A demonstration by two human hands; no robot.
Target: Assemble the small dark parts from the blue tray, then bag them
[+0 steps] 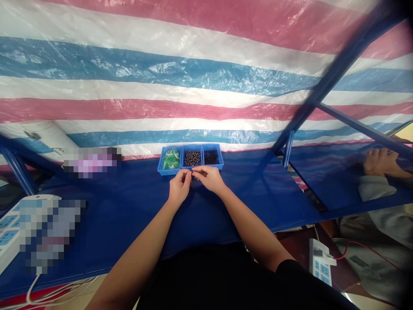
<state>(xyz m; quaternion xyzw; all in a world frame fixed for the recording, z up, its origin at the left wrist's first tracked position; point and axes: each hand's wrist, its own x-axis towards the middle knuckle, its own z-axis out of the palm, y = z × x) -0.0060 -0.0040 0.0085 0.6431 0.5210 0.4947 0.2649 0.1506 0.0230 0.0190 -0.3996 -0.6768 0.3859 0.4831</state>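
Blue-covered workbench [258,202] with three blue plastic bins [192,145], white power strip [8,234]

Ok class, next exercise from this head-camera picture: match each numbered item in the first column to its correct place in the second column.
Items:
1. Small green pieces
2. Speckled dark brown pieces
3. Small black pieces
4. White power strip with blue sockets

Places:
A. Middle blue plastic bin
B. Below the right edge of the blue table cover
C. Left blue plastic bin
D. Right blue plastic bin

Pairs: 1-C, 2-A, 3-D, 4-B
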